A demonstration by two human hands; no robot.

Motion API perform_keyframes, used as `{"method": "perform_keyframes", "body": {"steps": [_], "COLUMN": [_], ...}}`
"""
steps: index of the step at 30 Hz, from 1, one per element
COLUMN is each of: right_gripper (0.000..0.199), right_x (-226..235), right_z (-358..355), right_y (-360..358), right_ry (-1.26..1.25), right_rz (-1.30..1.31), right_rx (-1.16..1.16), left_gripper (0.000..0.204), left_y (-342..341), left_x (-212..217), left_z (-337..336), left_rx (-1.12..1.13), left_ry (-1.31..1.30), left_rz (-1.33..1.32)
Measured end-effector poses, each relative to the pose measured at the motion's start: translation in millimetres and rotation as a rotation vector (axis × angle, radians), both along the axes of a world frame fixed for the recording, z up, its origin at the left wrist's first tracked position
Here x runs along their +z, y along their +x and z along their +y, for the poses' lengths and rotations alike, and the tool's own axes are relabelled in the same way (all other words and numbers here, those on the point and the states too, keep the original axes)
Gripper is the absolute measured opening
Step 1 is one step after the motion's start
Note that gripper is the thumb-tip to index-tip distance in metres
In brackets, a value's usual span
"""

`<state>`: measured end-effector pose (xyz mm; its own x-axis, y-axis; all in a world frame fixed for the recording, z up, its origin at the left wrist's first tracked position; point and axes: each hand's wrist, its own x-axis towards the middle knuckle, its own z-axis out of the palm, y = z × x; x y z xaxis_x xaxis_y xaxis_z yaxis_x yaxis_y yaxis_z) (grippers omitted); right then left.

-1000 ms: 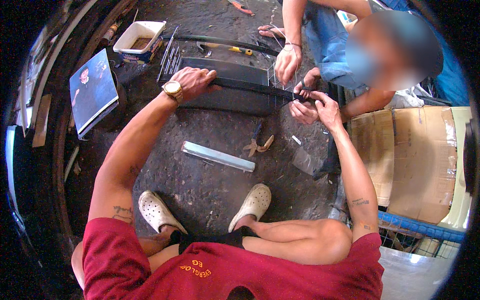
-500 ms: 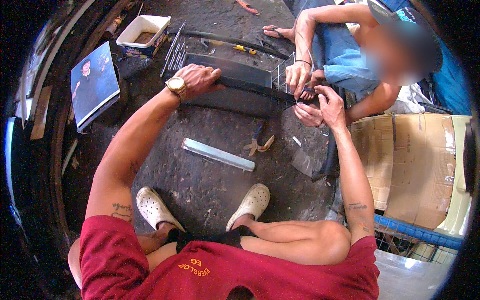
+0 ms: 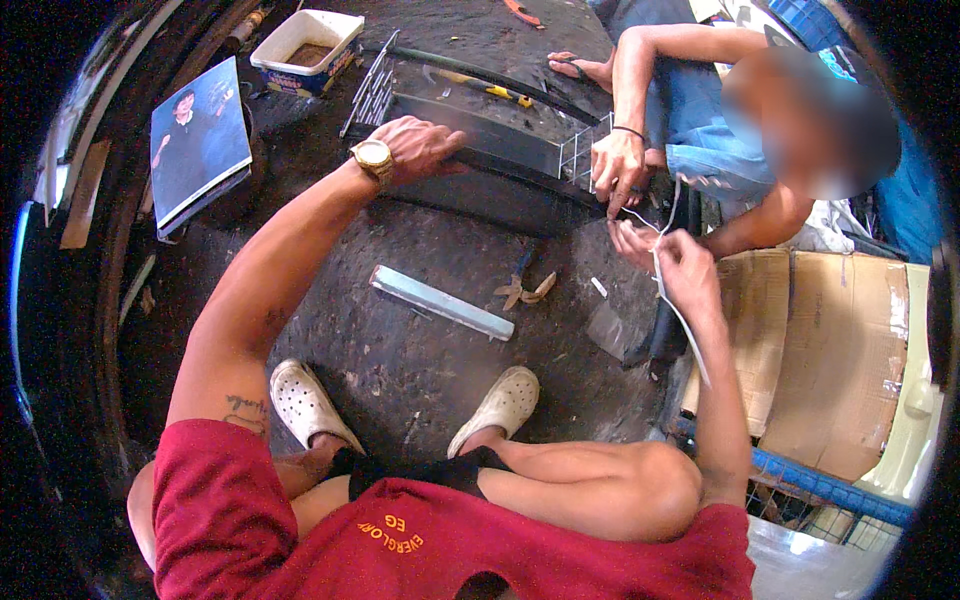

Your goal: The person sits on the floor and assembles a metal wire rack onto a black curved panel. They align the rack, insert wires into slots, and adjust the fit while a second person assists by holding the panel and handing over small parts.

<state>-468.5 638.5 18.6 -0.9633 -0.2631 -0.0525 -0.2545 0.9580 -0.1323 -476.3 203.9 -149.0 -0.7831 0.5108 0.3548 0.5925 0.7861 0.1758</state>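
My left hand [image 3: 425, 145], with a gold watch on the wrist, rests on top of a long dark metal frame with wire-grid ends [image 3: 500, 150] lying on the ground. My right hand [image 3: 685, 265] pinches a thin white strip or cable tie [image 3: 672, 300] that runs down past my forearm. A second person sits opposite in blue shorts; one of their hands [image 3: 618, 170] grips the wire grid at the frame's right end, the other [image 3: 632, 240] meets my right hand at the strip.
A grey metal bar [image 3: 442, 302] and pliers [image 3: 525, 288] lie on the dirty floor ahead of my white clogs [image 3: 505, 405]. A white tub [image 3: 305, 45] and a picture book [image 3: 198, 140] sit at left. Flattened cardboard [image 3: 820, 350] lies at right.
My right hand has drawn back from the frame's end toward me, pulling the white strip out longer. My left hand stays on the frame. The view has tilted slightly.
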Motion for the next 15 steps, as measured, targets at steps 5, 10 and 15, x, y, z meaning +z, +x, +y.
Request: {"method": "perform_keyframes", "body": {"steps": [5, 10, 15], "right_gripper": [0.018, 0.019, 0.021], "right_x": [-22.2, -43.0, -38.5], "right_z": [-37.2, -71.8, -90.4], "right_y": [84.9, 107.1, 103.9], "right_ry": [0.075, -0.132, -0.161], "right_rz": [-0.281, -0.274, -0.270], "right_rx": [0.099, 0.413, 0.552], "left_gripper": [0.039, 0.040, 0.044], "left_y": [0.8, 1.3, -0.3], "left_x": [5.0, 4.9, 0.1], "left_z": [0.1, 0.7, -1.4], "left_rx": [0.004, -0.005, -0.008], "left_ry": [0.009, 0.029, 0.023], "left_rz": [-0.019, 0.005, 0.010]}}
